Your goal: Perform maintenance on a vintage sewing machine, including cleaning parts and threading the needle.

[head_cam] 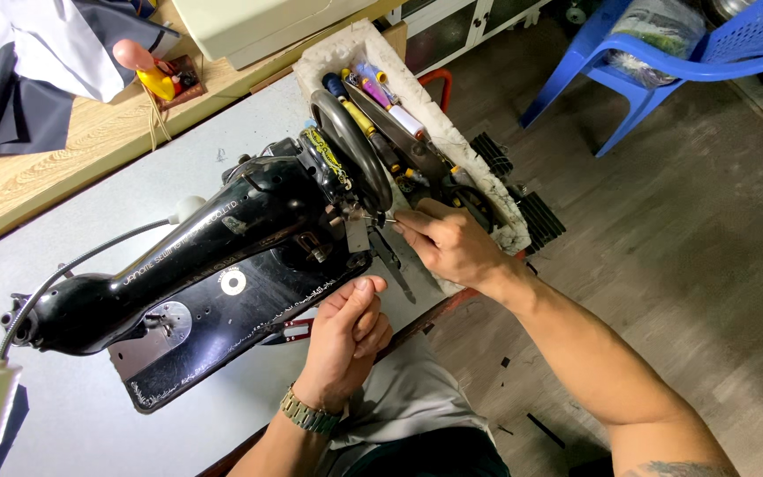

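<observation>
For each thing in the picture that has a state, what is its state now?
Sewing machine: tilted back on the table.
Foam tray: open, filled with thread spools.
Left hand: fingers on the machine's base edge.
Right hand: pinching a small part beside the handwheel.
Blue chair: upright, holding a bag.

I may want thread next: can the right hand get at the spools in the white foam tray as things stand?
Probably yes: the right hand is beside the foam tray, and the spools lie uncovered above it; only the handwheel edges the near side.
</observation>
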